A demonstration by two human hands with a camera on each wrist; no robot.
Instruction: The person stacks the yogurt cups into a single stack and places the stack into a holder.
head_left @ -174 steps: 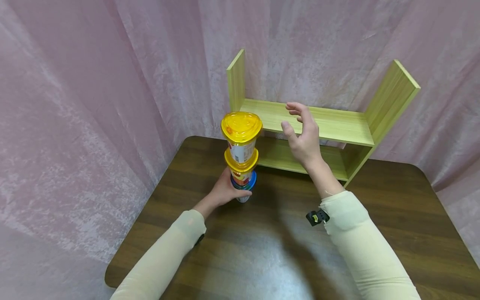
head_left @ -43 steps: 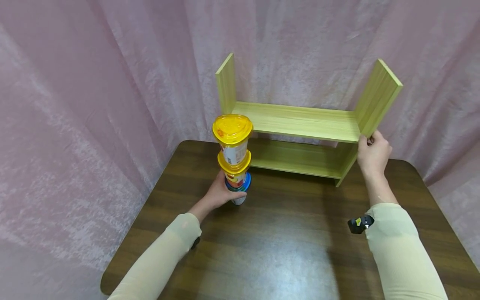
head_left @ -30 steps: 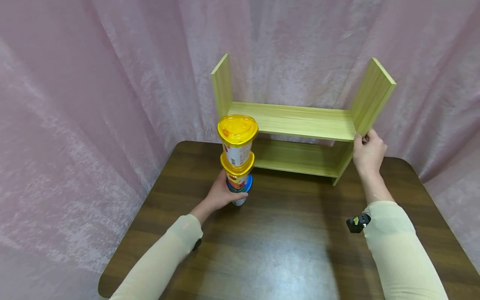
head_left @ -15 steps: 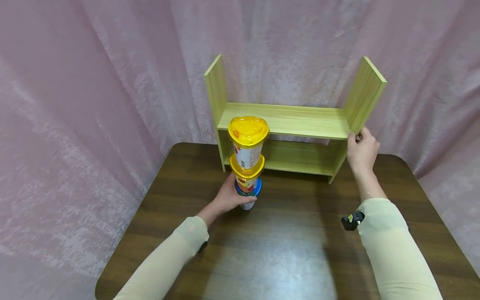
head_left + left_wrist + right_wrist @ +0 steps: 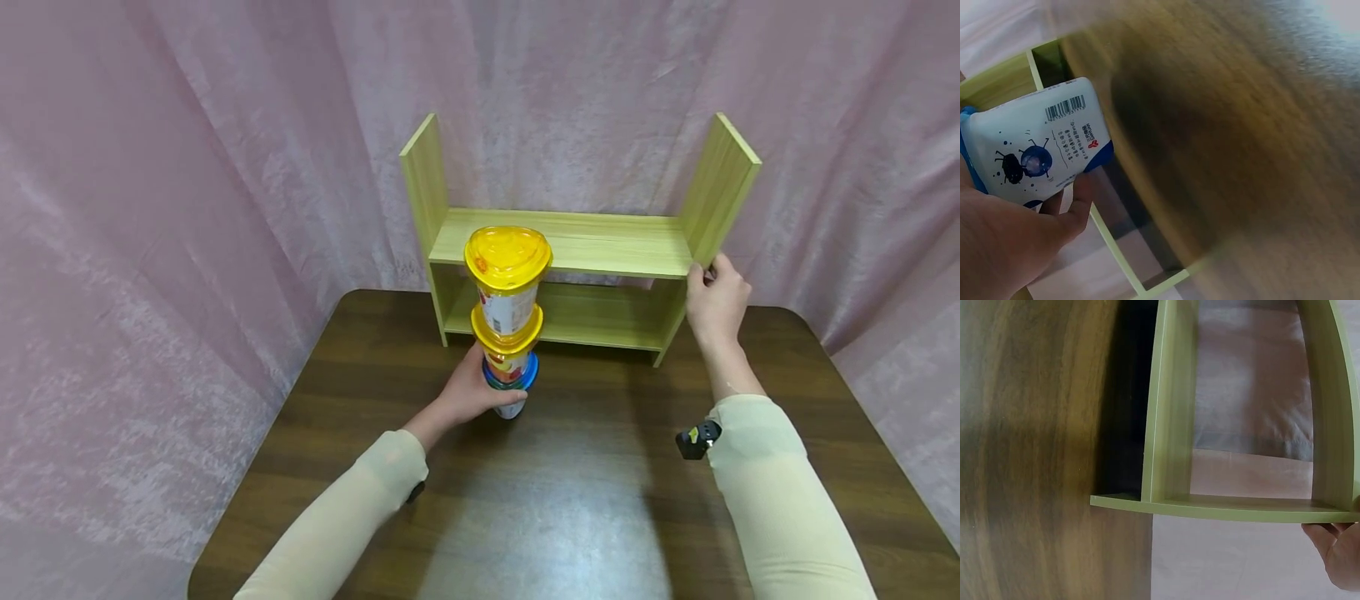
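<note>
While the left arm reaches forward across the dark wooden desk (image 5: 570, 500), the left hand (image 5: 468, 393) wraps its fingers and thumb round the lowest cup (image 5: 512, 392) of a stack of cups (image 5: 508, 321). That bottom cup is white with a blue lid; the left wrist view shows its side (image 5: 1041, 150) printed with a barcode and a small insect drawing, held against the palm (image 5: 1010, 244) with the fingertips curled under it. Two more cups with yellow lids sit above it, the top lid (image 5: 508, 257) wide and rounded, and the stack stands upright near the middle of the desk, just in front of the shelf. The right arm stretches out to the right, forearm raised, and the right hand (image 5: 716, 298) pinches the front edge of the right upright panel of the green wooden shelf (image 5: 570, 242), about level with its upper board. In the right wrist view only the fingertips (image 5: 1335, 547) show at the panel's end. Pink curtain (image 5: 187, 167) hangs behind and on both sides.
</note>
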